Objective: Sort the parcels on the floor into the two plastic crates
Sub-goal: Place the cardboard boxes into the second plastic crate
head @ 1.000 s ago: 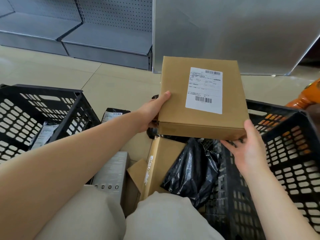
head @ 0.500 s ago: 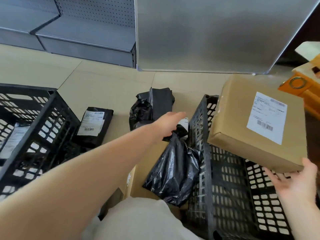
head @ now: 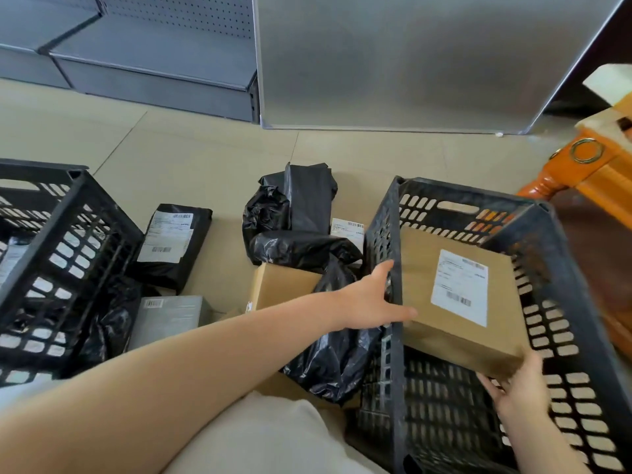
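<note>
Item in hand: cardboard box [head: 458, 295] with white shipping label up, tilted, far end low inside the right crate [head: 561, 302], near end raised. Not yet flat on the crate floor.

Right hand [head: 519, 393]: under the box's near right corner, fingers curled up against its underside and edge, bearing the weight.

Left hand [head: 372, 302]: at the crate's left wall [head: 395, 323], fingers straight and loosely spread, thumb lying toward the box's near left edge; gripping or merely steadying, cannot tell.

Step judged: lowering the box into the right crate. Advice: keep label upward; let the far edge settle first, then ease the near end down by sliding the right fingers out sideways, not dropping. Lay flat against one wall to save room for further boxes. Left hand best used to hold the crate wall firm against shifting, then free for the next parcel.

Remaining on the floor, between the crates: black bagged parcels [head: 294, 213] in a heap at the far middle; black bag [head: 335, 350] draped against the right crate's left wall, over a brown carton [head: 280, 285]; flat black mailer [head: 172, 244] with label beside the left crate [head: 65, 265]; grey box [head: 167, 316] near it.

Left crate: contents mostly hidden; a light-coloured item dimly visible through its mesh.
</note>
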### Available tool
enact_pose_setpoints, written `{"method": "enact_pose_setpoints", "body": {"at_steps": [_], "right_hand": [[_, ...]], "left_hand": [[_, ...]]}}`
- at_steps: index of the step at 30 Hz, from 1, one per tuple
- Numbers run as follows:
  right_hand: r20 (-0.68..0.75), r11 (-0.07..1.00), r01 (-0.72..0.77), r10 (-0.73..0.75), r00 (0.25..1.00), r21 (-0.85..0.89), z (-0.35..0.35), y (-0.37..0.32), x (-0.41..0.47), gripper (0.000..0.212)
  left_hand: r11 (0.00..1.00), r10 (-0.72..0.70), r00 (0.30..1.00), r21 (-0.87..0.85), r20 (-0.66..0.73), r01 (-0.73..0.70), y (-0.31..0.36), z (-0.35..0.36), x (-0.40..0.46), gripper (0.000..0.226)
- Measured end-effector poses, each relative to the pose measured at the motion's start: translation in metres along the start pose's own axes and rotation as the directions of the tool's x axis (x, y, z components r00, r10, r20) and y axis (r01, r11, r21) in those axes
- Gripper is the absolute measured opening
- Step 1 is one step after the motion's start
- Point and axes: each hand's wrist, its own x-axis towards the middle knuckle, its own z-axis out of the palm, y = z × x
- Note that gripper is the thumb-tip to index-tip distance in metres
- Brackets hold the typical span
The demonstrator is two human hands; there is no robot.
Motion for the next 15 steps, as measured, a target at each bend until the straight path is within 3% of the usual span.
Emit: {"method": "enact_pose_setpoints", "body": {"at_steps": [5,12,15], "right_hand": [[0.052,0.996,0.000,0.005,0.999,-0.090,0.011,0.012,0.015,0.049],[0.101,0.993,0.000,0.012,0.995,-0.118,0.029,0.016,0.036,0.058],[0.012,0.996,-0.032,0.033,0.999,-0.086,0.044,0.023,0.038,0.069]], "left_hand": [[0.972,0.090,0.995,0.213,0.044,-0.097,0.003,0.004,0.002,0.092],[0.925,0.065,0.995,0.370,0.076,-0.089,0.006,-0.007,0.001,0.076],[0.893,0.083,0.994,0.439,0.066,-0.103,0.013,-0.011,0.004,0.075]]}}
